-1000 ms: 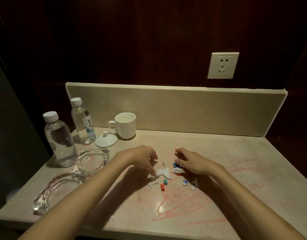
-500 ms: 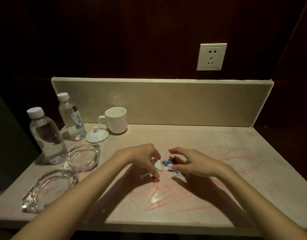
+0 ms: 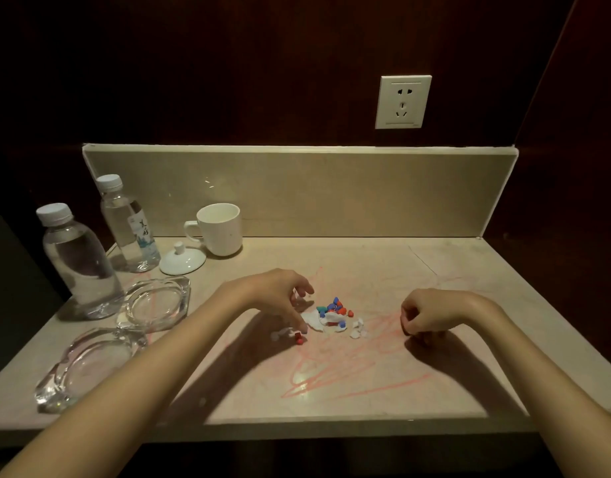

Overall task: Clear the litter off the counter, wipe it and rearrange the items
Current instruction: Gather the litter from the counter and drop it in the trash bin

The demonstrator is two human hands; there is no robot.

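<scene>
I read little print here: the far bottle point(image 3: 130, 224) carries a white label with two dark characters over a blue picture, too small for me to read; the nearer bottle point(image 3: 78, 263) is bare. No writing shows on the wall socket point(image 3: 402, 102). My left hand point(image 3: 275, 296) hangs over the counter point(image 3: 469, 305) with fingers curled down, one fingertip touching a red bit point(image 3: 299, 340) beside some white scraps. My right hand point(image 3: 426, 313) is loosely curled, fingertips drawn together; I cannot tell whether it pinches anything. The litter pile point(image 3: 333, 313), red, blue and teal bits on torn white paper, lies between my hands, mid-counter. Pink scribbles point(image 3: 331, 370) cross the stone toward the near edge. The right half of the counter lies open; the left is crowded by two glass ashtrays point(image 3: 157, 305), a cup point(image 3: 221, 232) and its lid point(image 3: 182, 260) by the backsplash
</scene>
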